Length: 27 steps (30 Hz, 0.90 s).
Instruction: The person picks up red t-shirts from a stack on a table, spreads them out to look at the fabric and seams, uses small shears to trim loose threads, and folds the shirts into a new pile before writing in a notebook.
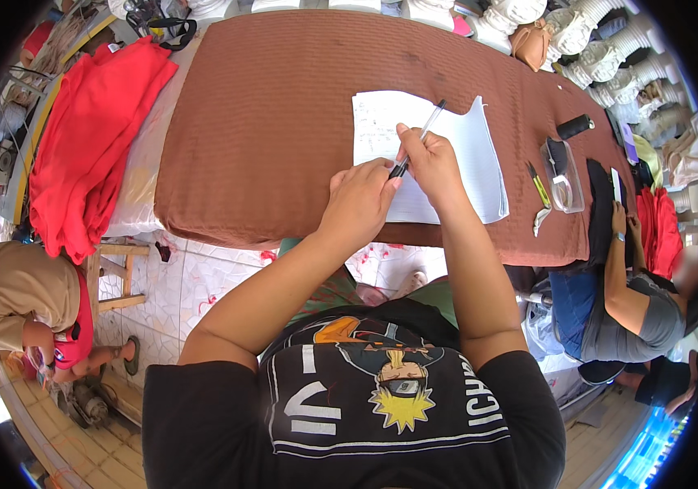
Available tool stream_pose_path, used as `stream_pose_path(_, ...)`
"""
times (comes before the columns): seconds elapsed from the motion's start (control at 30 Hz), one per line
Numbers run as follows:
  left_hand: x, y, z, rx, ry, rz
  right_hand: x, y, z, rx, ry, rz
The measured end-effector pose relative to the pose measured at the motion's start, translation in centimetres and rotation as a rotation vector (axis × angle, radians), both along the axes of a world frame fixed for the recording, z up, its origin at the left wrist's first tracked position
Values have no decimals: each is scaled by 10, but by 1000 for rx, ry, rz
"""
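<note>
My right hand (432, 163) is closed around a ballpoint pen (433, 119) with a clear barrel, held at a slant. At the pen's lower black end, the fingertips of my left hand (362, 194) pinch in from the side; whether that black part is a cap or the grip, I cannot tell. Both hands rest over a lined paper pad (479, 175), which has handwriting on its upper left and a curled top right corner. The pad lies on a brown striped cloth (267, 122) covering the table.
Right of the pad lie a yellow-green cutter (539, 186), a clear plastic case (574, 194) and a black thread spool (575, 126). Red fabric (104, 138) drapes at the left. One person (27, 285) sits left, another (642, 310) works right. White mannequin forms (577, 33) line the back.
</note>
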<state>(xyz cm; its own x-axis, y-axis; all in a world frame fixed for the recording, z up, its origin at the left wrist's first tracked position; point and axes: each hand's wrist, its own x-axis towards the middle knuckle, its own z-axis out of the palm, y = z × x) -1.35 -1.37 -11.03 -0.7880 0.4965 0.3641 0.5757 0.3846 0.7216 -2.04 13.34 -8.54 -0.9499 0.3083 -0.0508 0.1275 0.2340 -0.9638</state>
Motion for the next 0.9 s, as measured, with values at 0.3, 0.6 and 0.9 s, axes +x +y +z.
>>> stream_pose_path(0.3,10,-24,-4,-299,97,-102,-29,41,24,-355,195,-208)
stream_pose_path(0.6,6,-15,-26,-384,192,-141,-35,-6,-33,-313,126,-65)
stream_pose_path(0.9,9,-20,-32,-324,249,-105,-27,-20,-30,-152,87,40)
